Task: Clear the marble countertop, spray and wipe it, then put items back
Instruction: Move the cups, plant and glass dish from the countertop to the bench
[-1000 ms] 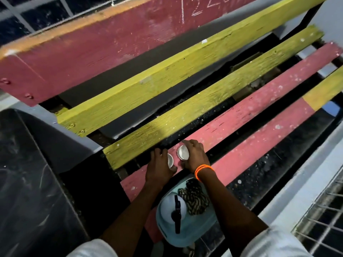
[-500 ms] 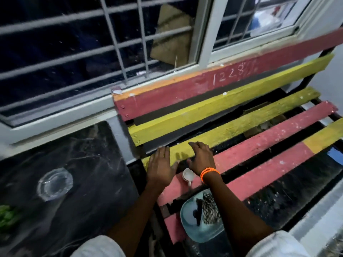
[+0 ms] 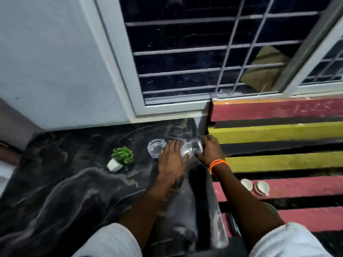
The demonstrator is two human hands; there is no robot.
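Head view: looking down at a dark veined marble countertop (image 3: 65,191) under a barred window (image 3: 194,58), with a slatted bench (image 3: 278,130) just beside it on the right.
Left hand (image 3: 171,162): palm down on the countertop, fingers spread and fairly flat, their tips on a clear glass dish (image 3: 187,148); whether they grip it cannot be told through the blur.
Right hand (image 3: 209,150): at the countertop's right edge, fingers curled round the far side of the same blurred glass piece; an orange wristband (image 3: 218,164) sits on the wrist.
Second glass dish (image 3: 156,147): round, clear, on the marble just left of the left hand's fingertips.
Small potted plant (image 3: 121,160): green leaves in a white pot, tilted, on the countertop left of the dishes.
Two white cups (image 3: 255,185): side by side on a red bench slat, right of the right forearm.
Sleeves: white, at the bottom edge.
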